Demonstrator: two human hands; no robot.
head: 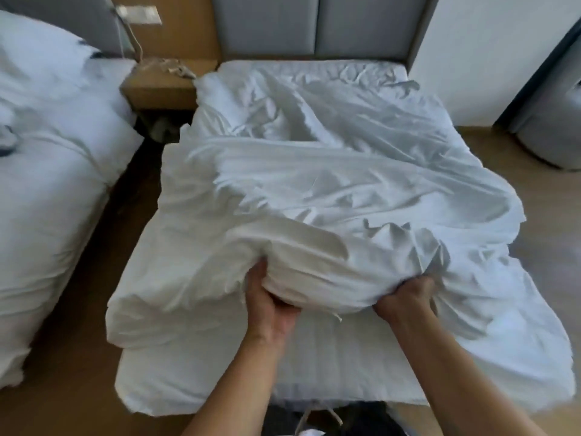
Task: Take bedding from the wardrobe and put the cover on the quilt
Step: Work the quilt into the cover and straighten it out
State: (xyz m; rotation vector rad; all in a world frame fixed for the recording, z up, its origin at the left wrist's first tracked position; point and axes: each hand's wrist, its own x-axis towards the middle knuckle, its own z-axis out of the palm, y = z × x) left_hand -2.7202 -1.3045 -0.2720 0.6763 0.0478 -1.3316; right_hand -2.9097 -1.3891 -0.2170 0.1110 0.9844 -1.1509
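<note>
The fingers of the left hand (271,305) are clamped round the thick folded edge of the quilt (309,267), and those of the right hand (405,298) are clenched in a bunch of the white cover (345,184) just beside it at 3 o'clock. Quilt and cover lie rumpled together on the bed (314,369), the cover spreading from the hands toward the grey headboard (314,26) at 12 o'clock. A second bed (47,158) stands at 9 o'clock and a wooden bedside table (157,88) at 11 o'clock.
</note>
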